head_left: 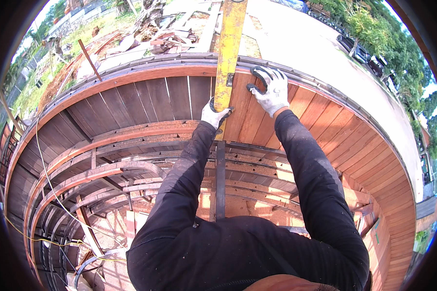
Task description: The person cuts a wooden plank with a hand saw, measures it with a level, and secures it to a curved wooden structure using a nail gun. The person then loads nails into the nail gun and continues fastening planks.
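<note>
A long yellow level (228, 39), scuffed and dirty, lies radially across the curved timber deck and extends beyond its outer edge. My left hand (211, 114), in a white and dark glove, grips the level near its inner end. My right hand (269, 89), gloved alike, is just right of the level at the outer rim, fingers spread and curved over the reddish planks (239, 109). Darker, weathered planks (150, 99) with gaps lie left of the level.
Curved ribs (175, 127) and a dark beam (220, 179) form the open framework below. Cords (43, 165) trail down the left. Scrap timber (172, 41) lies outside the rim, beside a pale paved strip (296, 43); vehicles (354, 46) and trees (383, 39) stand at upper right.
</note>
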A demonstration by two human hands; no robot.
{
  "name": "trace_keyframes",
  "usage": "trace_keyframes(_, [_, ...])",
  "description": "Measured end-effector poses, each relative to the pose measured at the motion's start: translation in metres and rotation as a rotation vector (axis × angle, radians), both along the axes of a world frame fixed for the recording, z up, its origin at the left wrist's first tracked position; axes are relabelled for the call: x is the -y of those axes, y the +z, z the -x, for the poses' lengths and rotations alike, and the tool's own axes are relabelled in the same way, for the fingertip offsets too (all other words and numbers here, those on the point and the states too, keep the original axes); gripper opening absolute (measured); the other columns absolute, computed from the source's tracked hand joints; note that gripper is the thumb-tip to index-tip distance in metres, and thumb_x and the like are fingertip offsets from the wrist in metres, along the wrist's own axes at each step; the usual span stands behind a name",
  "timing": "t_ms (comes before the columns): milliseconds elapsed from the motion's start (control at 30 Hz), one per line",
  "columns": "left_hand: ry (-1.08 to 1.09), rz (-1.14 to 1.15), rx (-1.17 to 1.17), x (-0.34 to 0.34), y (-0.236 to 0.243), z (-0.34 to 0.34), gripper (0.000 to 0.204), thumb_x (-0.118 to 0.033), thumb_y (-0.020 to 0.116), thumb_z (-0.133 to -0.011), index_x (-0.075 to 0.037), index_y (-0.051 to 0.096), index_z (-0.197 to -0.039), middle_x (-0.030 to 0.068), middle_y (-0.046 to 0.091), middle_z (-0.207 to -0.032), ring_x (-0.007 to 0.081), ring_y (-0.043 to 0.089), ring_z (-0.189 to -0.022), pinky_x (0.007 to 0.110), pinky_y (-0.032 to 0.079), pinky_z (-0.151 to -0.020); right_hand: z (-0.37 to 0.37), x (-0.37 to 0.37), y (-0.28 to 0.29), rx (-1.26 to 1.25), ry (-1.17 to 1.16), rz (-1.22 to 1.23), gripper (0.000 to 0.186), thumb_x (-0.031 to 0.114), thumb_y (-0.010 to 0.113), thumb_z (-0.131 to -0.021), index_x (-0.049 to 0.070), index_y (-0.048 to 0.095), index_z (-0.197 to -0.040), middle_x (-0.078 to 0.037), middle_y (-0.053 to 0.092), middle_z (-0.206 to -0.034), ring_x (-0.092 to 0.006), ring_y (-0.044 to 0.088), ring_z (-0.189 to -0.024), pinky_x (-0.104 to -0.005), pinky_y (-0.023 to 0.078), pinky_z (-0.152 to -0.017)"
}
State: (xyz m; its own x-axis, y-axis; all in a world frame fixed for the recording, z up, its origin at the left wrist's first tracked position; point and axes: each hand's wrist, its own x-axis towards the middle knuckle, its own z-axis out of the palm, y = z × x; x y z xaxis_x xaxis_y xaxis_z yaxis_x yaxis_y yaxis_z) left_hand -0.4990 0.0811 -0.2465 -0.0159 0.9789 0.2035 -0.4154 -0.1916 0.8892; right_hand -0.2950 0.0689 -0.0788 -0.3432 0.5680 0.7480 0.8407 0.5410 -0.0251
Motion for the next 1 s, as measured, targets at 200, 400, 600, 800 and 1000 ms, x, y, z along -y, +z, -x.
trace_keyframes(200, [0.018,-0.018,0.024,0.004,0.005,0.000,0.043,0.010,0.071,-0.078,0.002,0.055,-0.117,0.0106,0.069,-0.103,0.0179,0.070,-0.084,0.029,0.060,-0.073,0.002,0.001,0.001,-0.018,0.031,-0.071,0.049,0.031,0.080,-0.075,0.020,0.063,-0.119,-0.005,0.064,-0.120,-0.0283,0.055,-0.117,-0.0443,0.036,-0.106])
trace_keyframes(400, [0.034,-0.012,-0.007,0.009,0.012,-0.001,0.042,0.009,0.073,-0.077,0.001,0.056,-0.115,0.0098,0.069,-0.102,0.0163,0.069,-0.082,0.028,0.059,-0.073,0.001,0.001,-0.001,-0.016,0.033,-0.089,0.051,0.031,0.080,-0.074,0.019,0.062,-0.121,-0.006,0.063,-0.122,-0.0289,0.053,-0.119,-0.0452,0.035,-0.107])
trace_keyframes(600, [0.060,-0.025,-0.065,0.010,0.012,0.000,0.038,0.004,0.074,-0.077,0.001,0.059,-0.112,0.0092,0.071,-0.101,0.0142,0.069,-0.081,0.027,0.058,-0.074,0.002,0.003,0.001,-0.011,0.023,-0.078,0.052,0.031,0.080,-0.074,0.019,0.062,-0.121,-0.007,0.063,-0.122,-0.0290,0.053,-0.119,-0.0455,0.035,-0.107])
trace_keyframes(800, [0.074,-0.012,-0.149,0.012,0.015,0.003,0.037,0.001,0.077,-0.077,0.002,0.063,-0.111,0.0086,0.072,-0.099,0.0129,0.069,-0.080,0.026,0.057,-0.074,0.003,0.002,0.001,-0.007,0.016,-0.076,0.050,0.029,0.080,-0.074,0.019,0.062,-0.120,-0.006,0.063,-0.121,-0.0288,0.054,-0.118,-0.0455,0.036,-0.106])
trace_keyframes(1000, [-0.006,0.023,-0.207,0.010,0.022,0.009,0.037,-0.002,0.079,-0.077,0.002,0.064,-0.110,0.0081,0.072,-0.098,0.0130,0.069,-0.080,0.026,0.057,-0.073,0.003,0.002,0.000,-0.016,0.019,-0.091,0.048,0.029,0.080,-0.074,0.019,0.063,-0.118,-0.006,0.063,-0.120,-0.0286,0.054,-0.117,-0.0451,0.036,-0.105])
